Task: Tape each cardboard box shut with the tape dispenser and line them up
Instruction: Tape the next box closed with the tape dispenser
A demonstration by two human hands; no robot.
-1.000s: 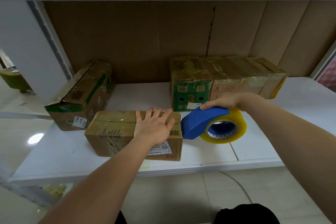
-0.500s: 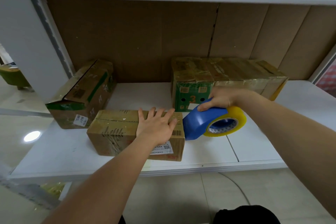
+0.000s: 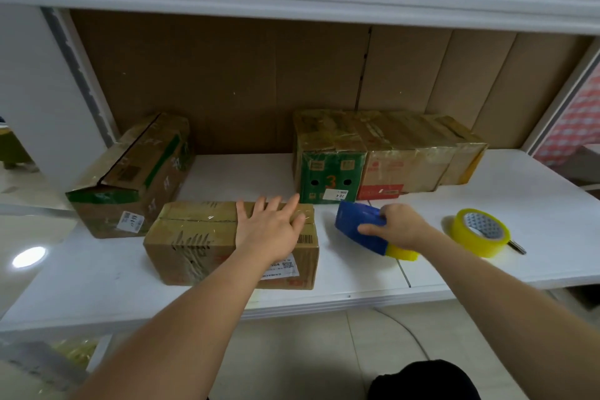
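Item 1: near cardboard box (image 3: 207,237), on the white bench (image 3: 487,191) at about 7 o'clock of the scene's centre. I noted its long axis running 9 to 3 o'clock, top flaps shut with clear tape along the seam, and a shipping label on the front face.

Item 2: my left hand (image 3: 269,230), lying flat on the right part of that box's top, fingers (image 3: 259,206) straight and spread, pointing toward 12 o'clock.

Item 3: blue tape dispenser (image 3: 360,227), just beside the box at its 3 o'clock, apart from it. Its long axis ran from 10 to 4 o'clock, blue end toward the box, yellow roll edge showing at the lower right.

Item 4: my right hand (image 3: 399,227), gripping the dispenser, fingers curled round its body.

Item 5: spare yellow tape roll (image 3: 480,232), at 3 o'clock of the dispenser, lying tilted on the bench.

Item 6: row of taped boxes (image 3: 383,153) at 12 o'clock, touching side by side against the back wall, the leftmost green-fronted.

Item 7: untaped box (image 3: 136,172) at 10 o'clock, set at an angle, top flap ajar.
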